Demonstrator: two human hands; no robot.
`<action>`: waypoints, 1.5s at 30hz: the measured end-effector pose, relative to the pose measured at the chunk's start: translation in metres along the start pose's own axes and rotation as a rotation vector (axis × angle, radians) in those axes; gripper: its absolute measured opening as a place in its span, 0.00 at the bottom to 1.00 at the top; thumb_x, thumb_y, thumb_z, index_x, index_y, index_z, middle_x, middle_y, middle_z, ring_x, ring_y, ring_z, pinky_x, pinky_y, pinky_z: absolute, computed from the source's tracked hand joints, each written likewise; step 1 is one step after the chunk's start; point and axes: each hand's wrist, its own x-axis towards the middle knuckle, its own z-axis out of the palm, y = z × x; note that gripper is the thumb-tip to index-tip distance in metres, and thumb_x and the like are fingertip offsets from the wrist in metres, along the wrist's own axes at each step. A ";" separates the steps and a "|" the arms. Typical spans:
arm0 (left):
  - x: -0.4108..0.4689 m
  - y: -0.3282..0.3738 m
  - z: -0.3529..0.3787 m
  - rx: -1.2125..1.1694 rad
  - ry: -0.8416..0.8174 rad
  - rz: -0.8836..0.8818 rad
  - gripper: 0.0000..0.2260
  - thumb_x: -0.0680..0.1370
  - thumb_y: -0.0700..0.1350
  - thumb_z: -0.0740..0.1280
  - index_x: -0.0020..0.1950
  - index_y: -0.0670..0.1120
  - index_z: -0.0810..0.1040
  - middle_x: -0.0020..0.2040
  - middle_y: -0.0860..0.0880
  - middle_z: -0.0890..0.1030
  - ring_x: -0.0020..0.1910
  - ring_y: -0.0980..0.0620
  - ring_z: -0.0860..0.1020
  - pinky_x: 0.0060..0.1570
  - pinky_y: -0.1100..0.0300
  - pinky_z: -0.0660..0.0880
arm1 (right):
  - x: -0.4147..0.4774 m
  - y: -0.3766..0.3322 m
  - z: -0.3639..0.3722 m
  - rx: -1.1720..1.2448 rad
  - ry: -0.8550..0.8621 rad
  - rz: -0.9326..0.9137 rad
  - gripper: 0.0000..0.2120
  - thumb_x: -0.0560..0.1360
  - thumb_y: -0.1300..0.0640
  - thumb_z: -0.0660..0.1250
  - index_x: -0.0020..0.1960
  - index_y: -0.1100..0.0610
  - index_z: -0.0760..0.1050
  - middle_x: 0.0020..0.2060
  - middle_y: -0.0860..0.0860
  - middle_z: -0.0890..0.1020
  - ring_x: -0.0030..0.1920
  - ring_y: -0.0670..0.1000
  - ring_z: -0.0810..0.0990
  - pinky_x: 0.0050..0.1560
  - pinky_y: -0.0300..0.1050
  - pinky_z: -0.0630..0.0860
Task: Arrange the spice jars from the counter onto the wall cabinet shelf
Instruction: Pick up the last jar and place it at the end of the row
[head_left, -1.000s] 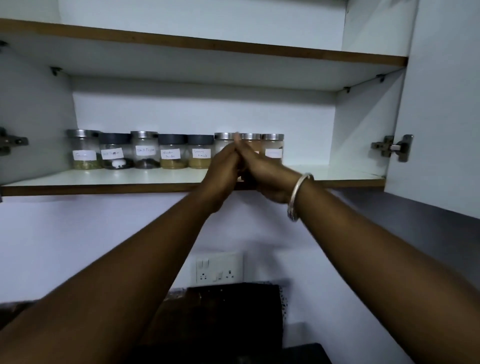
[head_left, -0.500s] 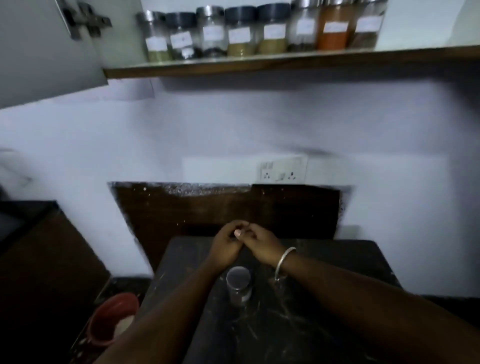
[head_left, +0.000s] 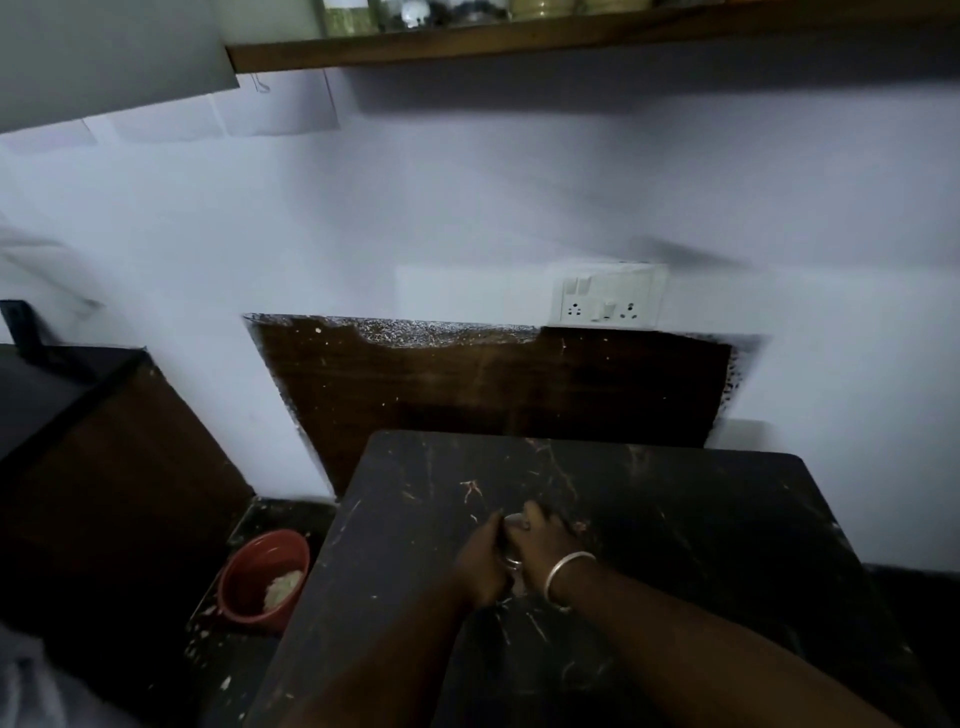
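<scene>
A small glass spice jar (head_left: 513, 564) with a metal lid stands on the dark marble counter (head_left: 675, 519). Both hands close around it: my left hand (head_left: 480, 564) on its left side, my right hand (head_left: 545, 540), with a silver bangle at the wrist, on its right side and over the lid. Most of the jar is hidden between the palms. At the top edge of the view runs the wooden front of the wall cabinet shelf (head_left: 519, 36), with only the bottoms of several jars (head_left: 343, 18) showing on it.
An open white cabinet door (head_left: 104, 57) hangs at the upper left. A white socket panel (head_left: 608, 299) sits on the wall above a brown backboard (head_left: 493, 384). A red bowl (head_left: 262, 579) with white contents lies low, left of the counter.
Both hands came down from the shelf to the counter and now clasp the jar that stood free just below them. The view tilted down, so the shelf jars slid nearly out of sight.
</scene>
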 end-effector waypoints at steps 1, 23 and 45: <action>0.000 -0.002 0.004 0.001 0.007 0.017 0.43 0.78 0.46 0.74 0.83 0.43 0.50 0.82 0.44 0.60 0.81 0.46 0.61 0.78 0.56 0.57 | -0.001 0.002 0.002 0.024 0.013 0.012 0.35 0.72 0.47 0.74 0.73 0.39 0.61 0.77 0.54 0.58 0.71 0.67 0.66 0.71 0.61 0.68; -0.097 0.213 -0.087 -0.978 0.253 0.512 0.20 0.82 0.57 0.58 0.67 0.50 0.79 0.63 0.43 0.83 0.59 0.44 0.82 0.58 0.48 0.79 | -0.124 -0.010 -0.245 1.168 0.847 -0.391 0.18 0.75 0.35 0.67 0.42 0.46 0.86 0.39 0.47 0.88 0.40 0.43 0.85 0.42 0.37 0.78; -0.198 0.309 -0.083 -1.119 0.194 0.766 0.12 0.77 0.54 0.67 0.57 0.50 0.77 0.45 0.50 0.84 0.40 0.53 0.83 0.36 0.57 0.82 | -0.241 -0.017 -0.274 1.719 0.752 -0.752 0.27 0.71 0.40 0.75 0.61 0.58 0.77 0.52 0.61 0.80 0.52 0.62 0.80 0.55 0.57 0.75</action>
